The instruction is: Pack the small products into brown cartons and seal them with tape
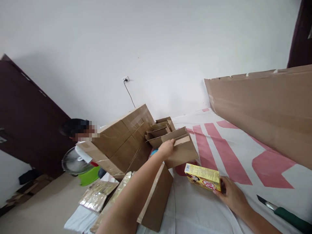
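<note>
My left hand [167, 148] reaches across the cloth and is closed on the near edge of a small brown cardboard box [181, 151]. My right hand [230, 193] is wrapped round one end of a yellow printed carton [202, 177], with the thumb on its near side. The carton lies level, just in front of the cardboard box. Below my left wrist stands another brown cardboard box [158, 198], partly covered by my forearm. Behind my left hand are several open cardboard pieces [159, 128].
A large taped cardboard box [124, 136] leans at the left, with a person [75, 128] behind it. A green-handled knife [280, 209] lies at the right with its blade exposed. Plastic-wrapped packs [97, 195] lie front left. A long cardboard panel [263, 107] stands along the right side.
</note>
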Available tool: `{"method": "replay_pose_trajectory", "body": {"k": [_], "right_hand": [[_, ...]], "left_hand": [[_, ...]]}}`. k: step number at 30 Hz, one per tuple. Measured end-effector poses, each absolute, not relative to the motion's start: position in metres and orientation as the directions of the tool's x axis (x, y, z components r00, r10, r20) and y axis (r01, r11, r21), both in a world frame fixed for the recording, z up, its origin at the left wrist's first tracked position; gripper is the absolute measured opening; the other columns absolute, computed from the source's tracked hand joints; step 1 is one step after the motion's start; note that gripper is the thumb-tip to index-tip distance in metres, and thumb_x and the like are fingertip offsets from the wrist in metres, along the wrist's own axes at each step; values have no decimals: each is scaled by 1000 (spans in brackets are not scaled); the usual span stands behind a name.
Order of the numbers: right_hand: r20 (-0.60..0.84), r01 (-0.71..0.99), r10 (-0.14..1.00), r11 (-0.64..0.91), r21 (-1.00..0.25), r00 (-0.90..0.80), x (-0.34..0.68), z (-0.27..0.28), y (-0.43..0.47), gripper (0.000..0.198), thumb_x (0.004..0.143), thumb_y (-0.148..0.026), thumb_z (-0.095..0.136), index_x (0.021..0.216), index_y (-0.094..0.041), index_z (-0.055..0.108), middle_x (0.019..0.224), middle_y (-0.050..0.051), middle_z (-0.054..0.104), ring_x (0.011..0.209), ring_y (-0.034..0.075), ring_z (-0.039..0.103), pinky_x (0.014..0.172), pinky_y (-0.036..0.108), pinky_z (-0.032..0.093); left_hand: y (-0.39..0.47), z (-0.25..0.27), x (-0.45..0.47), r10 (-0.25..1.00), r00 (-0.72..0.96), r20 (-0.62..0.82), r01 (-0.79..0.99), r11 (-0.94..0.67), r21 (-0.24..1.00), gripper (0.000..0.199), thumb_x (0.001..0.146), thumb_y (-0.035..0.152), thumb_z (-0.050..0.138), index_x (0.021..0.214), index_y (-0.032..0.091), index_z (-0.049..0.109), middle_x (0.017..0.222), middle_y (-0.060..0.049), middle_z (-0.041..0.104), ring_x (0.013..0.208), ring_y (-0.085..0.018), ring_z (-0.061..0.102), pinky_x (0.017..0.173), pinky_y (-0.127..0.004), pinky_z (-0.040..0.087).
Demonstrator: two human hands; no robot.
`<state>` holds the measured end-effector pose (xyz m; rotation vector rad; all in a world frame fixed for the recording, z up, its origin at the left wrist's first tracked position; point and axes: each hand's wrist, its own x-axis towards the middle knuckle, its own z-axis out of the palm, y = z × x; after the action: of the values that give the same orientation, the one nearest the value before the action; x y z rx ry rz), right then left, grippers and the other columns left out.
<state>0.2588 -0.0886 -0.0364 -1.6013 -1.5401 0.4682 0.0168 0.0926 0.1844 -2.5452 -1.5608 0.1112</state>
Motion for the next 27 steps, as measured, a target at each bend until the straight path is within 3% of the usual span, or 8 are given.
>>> {"method": "replay_pose_trajectory", "body": {"k": [6,14,20,27], "right_hand": [[247,615,952,88,-783,178,260,-43,-86,34,73,-42,60,102,-24,59,95,5,70,84,24,67,71,32,52],[199,586,961,51,-809,191,264,-43,-87,42,72,-48,62,107,-26,61,103,5,71,92,26,67,73,32,54],[216,522,950,70,-850,225,255,-45,-88,44,73,-52,61,107,-26,60,104,5,70,90,26,66,73,32,53],[127,588,991,85,-805,31,220,15,-25,33,74,-42,59,102,-23,58,100,6,68,89,24,64,70,30,48]], "left_hand": [[106,200,-59,921,388,26,903,-375,-211,33,92,35,57,121,18,56,121,-8,61,105,-22,61,90,-44,53],[109,173,-92,924,366,-110,895,-382,-231,31,91,35,58,117,18,58,118,-8,62,102,-20,62,87,-42,54],[113,160,-101,939,339,-64,904,-343,-255,33,91,35,58,119,18,57,119,-8,62,102,-21,62,87,-43,54],[129,155,-103,949,307,-69,920,-314,-234,32,91,35,58,118,18,58,118,-8,62,100,-20,63,86,-42,54]]}}
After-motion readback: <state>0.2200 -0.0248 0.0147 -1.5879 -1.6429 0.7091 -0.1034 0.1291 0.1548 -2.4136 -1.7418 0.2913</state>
